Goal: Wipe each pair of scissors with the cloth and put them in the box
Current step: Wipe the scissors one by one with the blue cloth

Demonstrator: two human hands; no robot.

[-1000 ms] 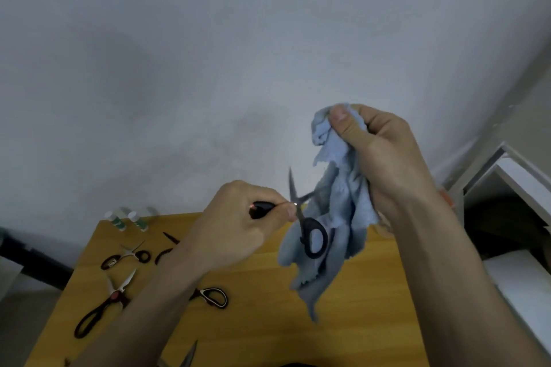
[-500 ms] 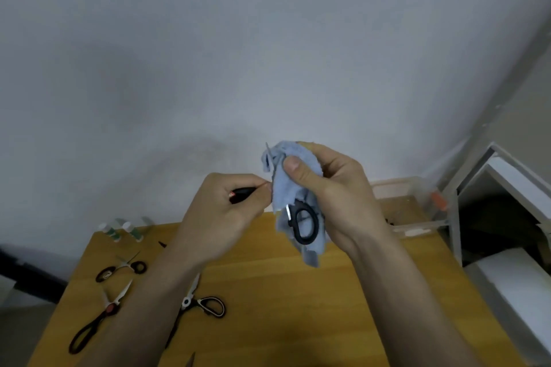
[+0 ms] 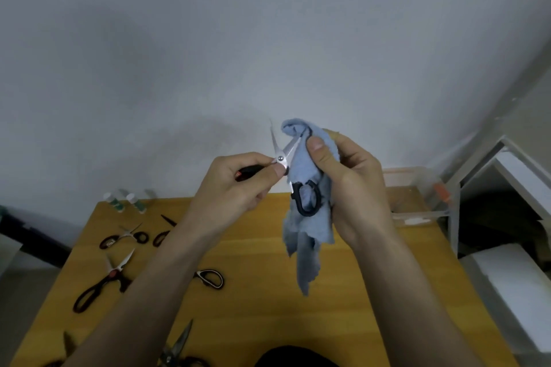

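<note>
Wooden table (image 3: 268, 262): several pairs still lying at its left. Clear box (image 3: 417, 188) at far right edge. Blue cloth (image 3: 310, 232), limp, bunched in right hand (image 3: 351, 188), pinching one blade. Scissors (image 3: 281, 158) held above the table, blades open; left hand (image 3: 238, 188) grips one handle. Stiff, light, sharp: best held by handles.

**One head-worn view, looking forward and down**

A single wide-angle camera sits on the person's head, facing forward and down over a wooden table (image 3: 262, 301). Both forearms rise from the near edge, so the hands sit close to the lens at centre. The far wall (image 3: 268, 39) fills the upper half. Straight edges bow toward the borders. There is no second view to share any of the scene.
</note>
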